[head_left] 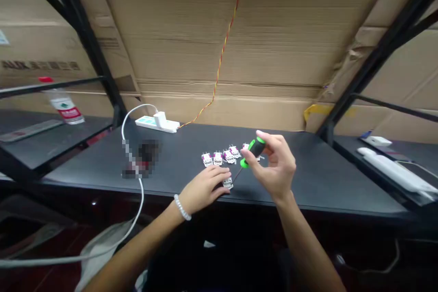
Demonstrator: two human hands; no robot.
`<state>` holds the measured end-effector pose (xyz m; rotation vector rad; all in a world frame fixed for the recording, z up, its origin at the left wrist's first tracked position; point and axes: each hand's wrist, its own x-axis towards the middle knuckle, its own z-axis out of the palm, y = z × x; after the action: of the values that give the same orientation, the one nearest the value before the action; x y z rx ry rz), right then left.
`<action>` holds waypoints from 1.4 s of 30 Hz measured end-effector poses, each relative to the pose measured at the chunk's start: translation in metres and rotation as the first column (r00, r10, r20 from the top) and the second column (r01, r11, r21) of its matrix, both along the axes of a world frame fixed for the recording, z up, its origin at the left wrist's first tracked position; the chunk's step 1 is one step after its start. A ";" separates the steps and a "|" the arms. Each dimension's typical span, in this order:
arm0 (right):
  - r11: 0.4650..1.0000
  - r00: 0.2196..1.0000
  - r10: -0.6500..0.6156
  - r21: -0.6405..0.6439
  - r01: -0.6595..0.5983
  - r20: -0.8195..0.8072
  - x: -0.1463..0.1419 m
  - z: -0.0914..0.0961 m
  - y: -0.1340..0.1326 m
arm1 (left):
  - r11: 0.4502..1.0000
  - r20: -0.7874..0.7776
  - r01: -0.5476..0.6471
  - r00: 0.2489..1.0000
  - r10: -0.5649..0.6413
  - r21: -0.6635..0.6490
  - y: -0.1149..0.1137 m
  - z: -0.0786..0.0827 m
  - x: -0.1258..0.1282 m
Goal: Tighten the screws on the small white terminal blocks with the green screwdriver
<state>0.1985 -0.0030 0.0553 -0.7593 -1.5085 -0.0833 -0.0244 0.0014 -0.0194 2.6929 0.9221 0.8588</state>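
My right hand (276, 164) grips a green and black screwdriver (256, 147), its thin shaft slanting down to the left. The tip meets or comes very near a small white part (227, 183) lying close to the front edge of the shelf. Fingers of my left hand (206, 186) pinch that part from its left side; a beaded bracelet circles the wrist. Just beyond my hands, several similar white parts with purple bits (217, 158) lie in a loose row. One or more of them are partly hidden behind the screwdriver and my right hand.
A white power strip (157, 123) with a plugged-in charger stands at the back left of the dark shelf (185, 155). Its white cable (141, 196) hangs over the front edge. Black metal posts (362, 73) rise on both sides. A bottle (66, 107) stands beyond the left post.
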 end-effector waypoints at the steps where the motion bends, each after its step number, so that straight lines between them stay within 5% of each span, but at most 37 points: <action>1: 1.000 1.000 -0.007 -0.011 0.007 0.003 0.000 0.000 0.000 | 1.000 -0.001 0.001 1.000 -0.001 -0.001 0.000 0.000 0.000; 10: 0.945 0.962 0.271 -0.199 -0.261 0.023 -0.004 -0.002 -0.009 | 1.000 0.014 0.012 1.000 -0.012 0.000 0.000 -0.001 0.000; 18: 1.000 0.998 -0.030 -0.003 0.030 0.062 -0.006 0.010 -0.018 | 0.999 0.016 0.021 1.000 -0.021 0.025 0.001 0.000 0.001; 23: 0.995 0.991 0.053 -0.092 -0.042 0.126 -0.005 0.015 -0.021 | 0.999 0.023 0.017 1.000 -0.018 0.041 0.001 -0.002 0.000; 29: 0.999 0.998 -0.013 -0.039 0.015 0.057 -0.006 0.015 -0.021 | 0.999 0.010 0.019 1.000 -0.020 0.041 0.000 0.001 0.001; 35: 0.960 0.980 0.189 -0.222 -0.171 0.063 0.001 0.016 -0.027 | 0.999 0.023 0.020 1.000 -0.021 0.037 0.000 0.000 0.001; 40: 0.996 0.999 0.026 -0.087 -0.023 0.034 -0.002 0.015 -0.018 | 0.999 0.007 0.012 1.000 -0.013 0.053 0.000 0.000 0.000; 42: 0.993 0.998 0.058 -0.105 -0.056 0.013 0.000 0.015 -0.015 | 0.999 0.010 0.012 1.000 -0.013 0.050 0.000 0.000 0.000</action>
<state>0.1982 -0.0184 0.0699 -0.8003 -1.5580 0.0333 -0.0243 0.0015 -0.0198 2.7306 0.8924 0.9042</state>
